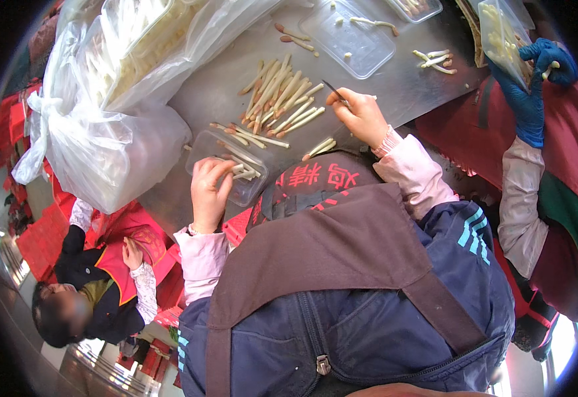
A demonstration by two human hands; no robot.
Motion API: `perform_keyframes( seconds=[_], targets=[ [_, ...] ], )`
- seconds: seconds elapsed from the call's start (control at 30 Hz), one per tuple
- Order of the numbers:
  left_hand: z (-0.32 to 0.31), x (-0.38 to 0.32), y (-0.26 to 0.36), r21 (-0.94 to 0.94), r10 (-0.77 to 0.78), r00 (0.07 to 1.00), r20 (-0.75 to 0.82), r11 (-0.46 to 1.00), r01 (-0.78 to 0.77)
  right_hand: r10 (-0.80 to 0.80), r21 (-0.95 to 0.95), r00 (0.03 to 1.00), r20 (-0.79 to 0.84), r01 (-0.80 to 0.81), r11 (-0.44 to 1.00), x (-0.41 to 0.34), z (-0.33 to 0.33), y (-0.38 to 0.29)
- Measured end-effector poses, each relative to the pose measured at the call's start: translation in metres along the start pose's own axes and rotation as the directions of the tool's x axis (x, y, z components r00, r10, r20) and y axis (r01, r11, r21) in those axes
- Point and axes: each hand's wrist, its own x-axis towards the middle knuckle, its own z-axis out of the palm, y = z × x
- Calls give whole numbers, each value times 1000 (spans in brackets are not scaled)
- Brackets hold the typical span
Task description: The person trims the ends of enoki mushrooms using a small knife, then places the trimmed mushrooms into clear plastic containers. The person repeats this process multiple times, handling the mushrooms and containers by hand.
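My left hand (211, 188) is over a clear plastic tub (265, 184) near the table's front edge, its fingers pinched on a pale stalk (234, 169). More pale stalks with brownish ends lie in that tub. A small knife with a dark, thin blade (333, 89) is in my right hand (361, 114), beside a heap of pale stalks (279, 94). A small white end shows beyond the fingers of that hand; whether it is a held stalk, I cannot tell. A few stalks (322, 148) lie by the table edge below the knife hand.
A bulging, knotted plastic bag (115, 149) with filled tubs stands at the left. A clear tray (351, 39) with stalk pieces lies at the back. Several stalks (436, 60) lie to the right. A co-worker's blue-gloved hands (529, 94) hold a tub at the far right; another person (105, 278) is at lower left.
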Motion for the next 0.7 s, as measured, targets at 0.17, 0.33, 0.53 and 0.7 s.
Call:
perform_keyframes(
  seconds=[0.17, 0.33, 0.53, 0.7],
  targets=[
    [6, -12, -7, 187, 15, 995, -95, 982, 3, -135, -214, 991, -7, 130, 968, 14, 14, -4],
    [14, 13, 11, -16, 37, 982, -186, 999, -41, -97, -473, 994, 41, 104, 875, 24, 27, -4],
    [34, 43, 34, -210, 102, 991, -84, 971, -117, -93, -343, 989, 114, 127, 931, 27, 19, -8],
    [58, 68, 52, -106, 277, 944, -180, 948, -299, -177, -22, 982, 59, 179, 984, 13, 5, -35]
  ],
)
